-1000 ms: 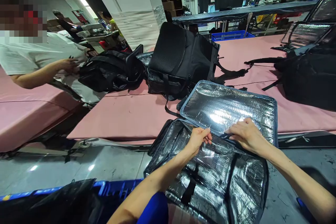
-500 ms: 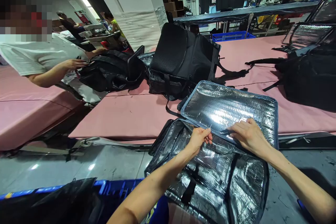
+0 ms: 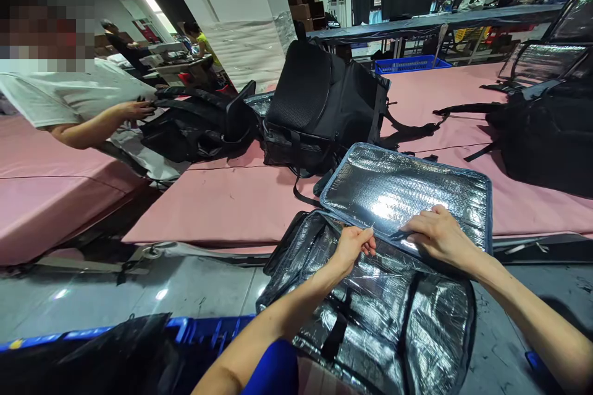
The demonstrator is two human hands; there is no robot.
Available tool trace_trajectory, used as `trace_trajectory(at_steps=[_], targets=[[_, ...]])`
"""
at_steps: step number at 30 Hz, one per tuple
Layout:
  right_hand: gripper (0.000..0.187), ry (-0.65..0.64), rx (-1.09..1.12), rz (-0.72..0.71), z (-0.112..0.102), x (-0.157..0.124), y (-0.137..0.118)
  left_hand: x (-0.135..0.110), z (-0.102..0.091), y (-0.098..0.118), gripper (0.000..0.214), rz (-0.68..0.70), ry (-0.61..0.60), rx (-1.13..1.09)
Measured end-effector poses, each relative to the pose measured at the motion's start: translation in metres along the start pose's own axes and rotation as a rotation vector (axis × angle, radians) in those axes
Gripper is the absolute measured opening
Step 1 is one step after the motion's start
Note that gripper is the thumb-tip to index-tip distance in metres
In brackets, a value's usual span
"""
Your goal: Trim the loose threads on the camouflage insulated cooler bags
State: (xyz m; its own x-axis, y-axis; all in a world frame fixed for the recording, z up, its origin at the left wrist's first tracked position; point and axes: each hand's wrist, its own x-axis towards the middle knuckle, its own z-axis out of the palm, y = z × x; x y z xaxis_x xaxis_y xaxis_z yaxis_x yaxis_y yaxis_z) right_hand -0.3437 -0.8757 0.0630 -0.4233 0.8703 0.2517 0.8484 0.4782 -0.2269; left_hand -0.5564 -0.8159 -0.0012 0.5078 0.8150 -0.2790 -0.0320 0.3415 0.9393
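Observation:
An open insulated bag with shiny silver lining [image 3: 370, 315] lies in front of me, its foil-lined lid [image 3: 403, 188] flipped back onto the pink table. My left hand [image 3: 352, 247] is closed, pinching the bag's rim where lid meets body. My right hand [image 3: 438, 236] rests on the near edge of the lid, fingers curled and gripping it beside the left hand.
A black backpack [image 3: 324, 105] stands upright on the pink table [image 3: 222, 203] just behind the lid. A co-worker's hand [image 3: 134, 110] at the left handles another black bag [image 3: 194, 123]. More black bags [image 3: 546, 129] lie at the right. A blue crate [image 3: 204, 330] edge shows below left.
My hands hold almost the same spots; the right hand shifted slightly. The co-worker's hands moved over the black bag at the left.

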Motion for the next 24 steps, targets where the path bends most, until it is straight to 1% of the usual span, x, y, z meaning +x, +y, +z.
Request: trace_trajectory(at_steps=[4, 7, 10, 14, 17, 20, 22, 24], targets=[[0.022, -0.031, 0.155, 0.017, 0.005, -0.002, 0.011, 0.0, -0.001, 0.0, 0.044, -0.002, 0.002, 0.002], [0.024, -0.008, 0.184, 0.05, 0.01, -0.003, 0.012, 0.0, 0.0, 0.002, 0.045, -0.003, 0.0, 0.019], [0.023, 0.032, 0.124, 0.042, 0.016, -0.001, 0.007, 0.001, 0.0, 0.002, 0.046, -0.009, -0.006, 0.031], [0.022, 0.057, -0.074, -0.004, 0.025, 0.007, -0.004, 0.002, 0.0, 0.001, 0.047, -0.008, -0.018, 0.028], [0.023, 0.138, -0.148, -0.007, 0.024, 0.008, -0.008, 0.001, 0.0, 0.002, 0.045, -0.007, -0.015, 0.028], [0.016, 0.229, -0.084, 0.003, 0.016, -0.005, -0.008, 0.0, 0.001, 0.006, 0.043, -0.017, -0.015, 0.043], [0.014, 0.224, -0.092, 0.013, 0.011, -0.018, -0.008, -0.001, 0.0, 0.009, 0.043, -0.033, -0.015, 0.08], [0.015, 0.182, -0.156, 0.026, 0.009, -0.032, -0.01, -0.003, -0.002, 0.015, 0.042, -0.077, -0.022, 0.164]])
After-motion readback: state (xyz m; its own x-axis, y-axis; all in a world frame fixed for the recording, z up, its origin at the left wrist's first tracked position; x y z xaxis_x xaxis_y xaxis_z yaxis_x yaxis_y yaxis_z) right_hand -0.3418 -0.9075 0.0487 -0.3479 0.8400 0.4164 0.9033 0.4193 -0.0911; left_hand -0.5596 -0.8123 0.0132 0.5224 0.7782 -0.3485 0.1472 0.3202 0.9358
